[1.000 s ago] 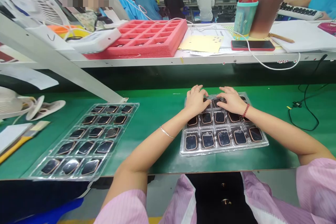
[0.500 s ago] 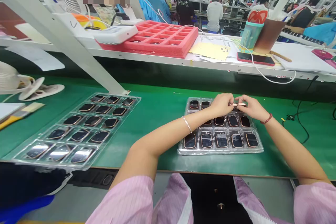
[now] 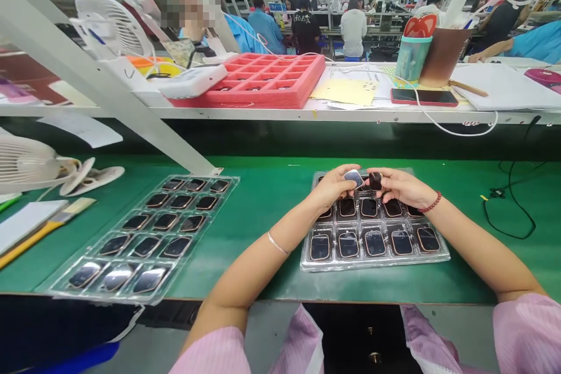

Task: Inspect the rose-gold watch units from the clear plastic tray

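My left hand (image 3: 335, 187) pinches a rounded-square watch piece (image 3: 353, 179) with a glossy face. Beside it, my right hand (image 3: 401, 186) grips a small dark square piece (image 3: 375, 180) between thumb and fingers. The two pieces are close together but apart. Both hands are over the back part of a clear plastic tray (image 3: 377, 265), whose pockets hold several dark watch pieces with gold rims. Its back row is partly hidden by my hands. Another clear tray (image 3: 144, 299) of similar pieces lies at the left on the green mat.
A slanted white post (image 3: 149, 128) meets the bench behind the left tray. Above runs a shelf with a red foam tray (image 3: 302, 85), phone (image 3: 424, 97) and cup (image 3: 412, 58). At left are a brush (image 3: 52, 228) and fan (image 3: 26, 163); a black cable (image 3: 511, 234) lies right.
The hands have moved slightly apart, with a separate piece now visible in each. Before, they met at one thin edge-on piece. The camera view has shifted slightly.
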`<state>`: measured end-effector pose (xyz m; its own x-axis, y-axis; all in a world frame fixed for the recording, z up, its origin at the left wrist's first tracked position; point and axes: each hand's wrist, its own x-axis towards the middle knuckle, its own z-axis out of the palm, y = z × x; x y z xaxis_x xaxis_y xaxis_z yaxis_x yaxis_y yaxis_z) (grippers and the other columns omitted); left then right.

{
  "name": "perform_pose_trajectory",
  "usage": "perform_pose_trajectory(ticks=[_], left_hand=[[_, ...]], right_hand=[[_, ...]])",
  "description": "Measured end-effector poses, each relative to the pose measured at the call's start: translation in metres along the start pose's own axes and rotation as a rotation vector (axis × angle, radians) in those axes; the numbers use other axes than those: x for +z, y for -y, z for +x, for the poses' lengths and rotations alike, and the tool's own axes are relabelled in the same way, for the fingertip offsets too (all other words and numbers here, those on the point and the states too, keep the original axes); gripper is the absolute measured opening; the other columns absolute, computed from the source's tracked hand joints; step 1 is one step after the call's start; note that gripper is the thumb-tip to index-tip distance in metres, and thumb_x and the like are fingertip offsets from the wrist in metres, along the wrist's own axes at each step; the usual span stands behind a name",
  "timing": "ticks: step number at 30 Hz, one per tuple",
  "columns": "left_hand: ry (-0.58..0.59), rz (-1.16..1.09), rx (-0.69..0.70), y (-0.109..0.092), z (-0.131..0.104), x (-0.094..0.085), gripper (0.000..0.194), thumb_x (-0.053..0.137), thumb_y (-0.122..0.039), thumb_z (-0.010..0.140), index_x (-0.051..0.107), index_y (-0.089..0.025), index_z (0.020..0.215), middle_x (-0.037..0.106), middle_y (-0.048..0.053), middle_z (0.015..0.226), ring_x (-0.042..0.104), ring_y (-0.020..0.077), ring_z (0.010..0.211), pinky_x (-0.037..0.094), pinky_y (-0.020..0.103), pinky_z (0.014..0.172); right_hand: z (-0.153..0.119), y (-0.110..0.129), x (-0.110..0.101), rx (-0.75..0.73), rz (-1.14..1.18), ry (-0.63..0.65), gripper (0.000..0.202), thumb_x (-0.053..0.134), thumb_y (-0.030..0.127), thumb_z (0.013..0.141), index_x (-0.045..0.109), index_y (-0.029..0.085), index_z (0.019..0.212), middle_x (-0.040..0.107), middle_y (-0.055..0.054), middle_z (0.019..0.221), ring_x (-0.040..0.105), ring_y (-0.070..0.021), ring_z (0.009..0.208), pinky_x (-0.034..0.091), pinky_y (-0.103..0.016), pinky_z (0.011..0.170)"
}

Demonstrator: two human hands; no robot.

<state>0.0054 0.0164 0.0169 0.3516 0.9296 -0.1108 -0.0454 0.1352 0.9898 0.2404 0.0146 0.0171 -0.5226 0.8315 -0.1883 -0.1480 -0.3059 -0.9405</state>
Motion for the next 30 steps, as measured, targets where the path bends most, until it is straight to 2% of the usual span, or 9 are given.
perform_pose_trajectory(ticks=[2,4,6,11,17,19,24,27,30], left_hand=[[-0.003,-0.016,-0.001,0.005,0.0,0.0,0.055,0.071,-0.018,0.07,0.065,-0.013,0.124,0.067,-0.001,0.066,0.05,0.0064,0.048,0.03,0.017,0.044],[0.026,-0.058,-0.007,0.007,-0.001,0.001,0.056,0.074,-0.02,0.068,0.067,-0.015,0.123,0.074,0.004,0.084,0.053,0.0059,0.051,0.03,0.018,0.045],[0.073,-0.141,-0.024,0.006,-0.003,0.001,0.061,0.078,-0.022,0.067,0.067,-0.016,0.127,0.075,0.006,0.095,0.057,0.0068,0.057,0.033,0.018,0.046],[0.166,-0.316,-0.056,0.005,-0.008,-0.003,0.078,0.088,-0.035,0.069,0.06,-0.017,0.139,0.073,0.004,0.089,0.064,0.0102,0.066,0.041,0.019,0.053],[0.117,-0.237,-0.01,0.009,-0.007,-0.004,0.079,0.089,-0.049,0.069,0.058,-0.015,0.133,0.073,0.003,0.078,0.068,0.0129,0.06,0.046,0.019,0.05],[0.092,-0.223,0.0,0.01,-0.007,-0.003,0.073,0.088,-0.048,0.071,0.059,-0.015,0.129,0.073,0.004,0.082,0.072,0.0154,0.067,0.05,0.019,0.053],[0.052,-0.15,0.017,0.011,-0.009,0.001,0.058,0.076,-0.037,0.083,0.059,-0.019,0.135,0.071,0.011,0.122,0.074,0.0189,0.091,0.058,0.023,0.064],[0.027,-0.03,0.068,0.011,-0.011,0.003,0.056,0.07,-0.024,0.08,0.06,-0.018,0.134,0.072,0.01,0.121,0.073,0.0186,0.091,0.057,0.022,0.062],[0.0,0.079,0.099,0.011,-0.012,0.005,0.047,0.067,-0.022,0.079,0.063,-0.015,0.125,0.075,0.011,0.113,0.073,0.0173,0.082,0.053,0.021,0.057]], right_hand=[[-0.001,-0.001,-0.004,-0.017,0.005,0.02,0.046,0.083,0.024,0.08,0.07,0.019,0.123,0.075,-0.007,0.106,0.072,-0.0106,0.069,0.065,-0.02,0.057],[-0.003,-0.002,-0.006,-0.029,-0.003,0.03,0.048,0.085,0.025,0.079,0.07,0.019,0.124,0.075,-0.005,0.099,0.071,-0.0097,0.066,0.065,-0.02,0.059],[-0.005,-0.003,-0.006,-0.038,-0.009,0.031,0.049,0.086,0.027,0.079,0.069,0.02,0.125,0.075,-0.006,0.102,0.073,-0.0109,0.069,0.066,-0.021,0.062],[-0.006,-0.004,-0.005,-0.06,0.02,0.03,0.048,0.083,0.033,0.082,0.068,0.02,0.126,0.074,-0.01,0.116,0.077,-0.0156,0.082,0.067,-0.022,0.064],[-0.006,-0.003,-0.002,-0.061,-0.005,0.014,0.045,0.076,0.026,0.086,0.064,0.019,0.129,0.074,-0.01,0.12,0.077,-0.0164,0.086,0.067,-0.024,0.067],[-0.006,-0.004,0.0,-0.08,-0.051,-0.008,0.044,0.072,0.02,0.087,0.063,0.019,0.13,0.074,-0.01,0.121,0.076,-0.0151,0.085,0.066,-0.023,0.067],[-0.003,-0.01,0.002,-0.194,-0.255,-0.072,0.048,0.063,0.006,0.081,0.064,0.02,0.126,0.073,-0.007,0.12,0.073,-0.012,0.081,0.064,-0.022,0.066],[-0.003,-0.011,0.003,-0.235,-0.313,-0.089,0.048,0.061,0.005,0.078,0.064,0.02,0.123,0.073,-0.006,0.117,0.071,-0.0122,0.079,0.063,-0.024,0.064],[-0.005,-0.009,0.004,-0.23,-0.335,-0.094,0.044,0.064,0.009,0.079,0.064,0.019,0.121,0.075,-0.006,0.111,0.071,-0.0125,0.077,0.061,-0.023,0.063]])
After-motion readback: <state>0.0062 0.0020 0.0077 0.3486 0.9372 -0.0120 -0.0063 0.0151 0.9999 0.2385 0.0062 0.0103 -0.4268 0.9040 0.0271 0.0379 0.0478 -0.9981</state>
